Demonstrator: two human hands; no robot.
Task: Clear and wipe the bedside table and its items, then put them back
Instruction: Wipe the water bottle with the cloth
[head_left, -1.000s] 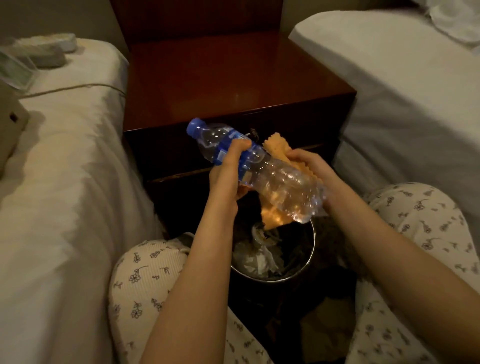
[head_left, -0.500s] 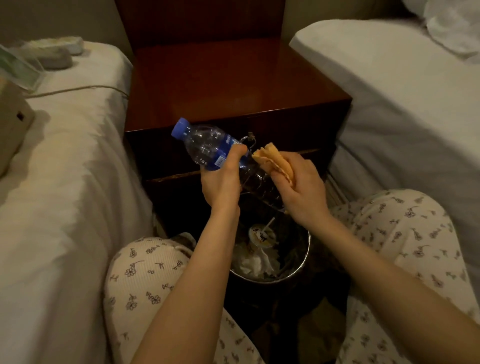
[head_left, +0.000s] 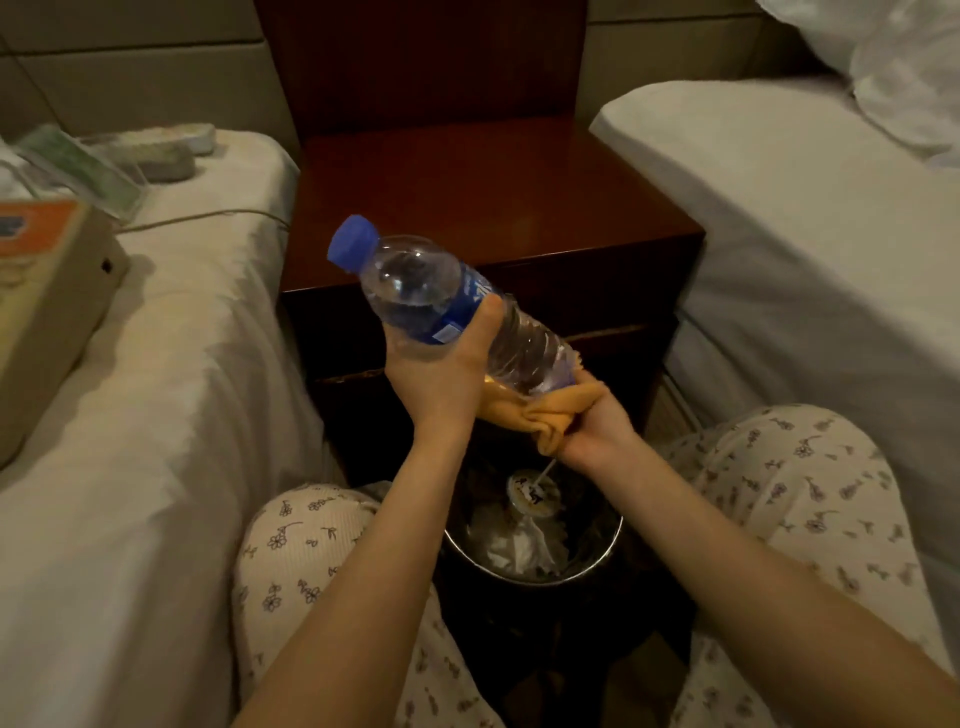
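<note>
Head view. At centre frame: a water bottle (head_left: 415, 291), tilted, blue cap toward the upper left, base down toward the lower right. Held in the air in front of the counter (head_left: 467, 208), not resting on it. Gripped round the labelled middle by the left hand (head_left: 441, 374), thumb curled over the top. Wrapped at the base end in an orange cloth (head_left: 535, 415), bunched and clamped in the right hand (head_left: 592, 426).

Directly beneath both, a waste bin (head_left: 597, 561) holding crumpled paper and a cup lid. At left of frame, a bed (head_left: 156, 364) carrying a box (head_left: 41, 291) and a few other items, blurred and hard to name.

Judged step: wiping the bottle, starting at its base. Keep the left grip firm but not crushing, given the thin, soft-looking plastic, likely to buckle. Turn the bottle inside the cloth rather than scrubbing back and forth, to cover the whole round of the base. Then draw the cloth up the ribbed body toward the label. Shift the left grip toward the cap to free the hidden band. Check the cap for tightness; cannot tell from here. Mind the bin below: risk of a drop into the rubbish on any slip. Once wiped all over, stand upright on the counter.
</note>
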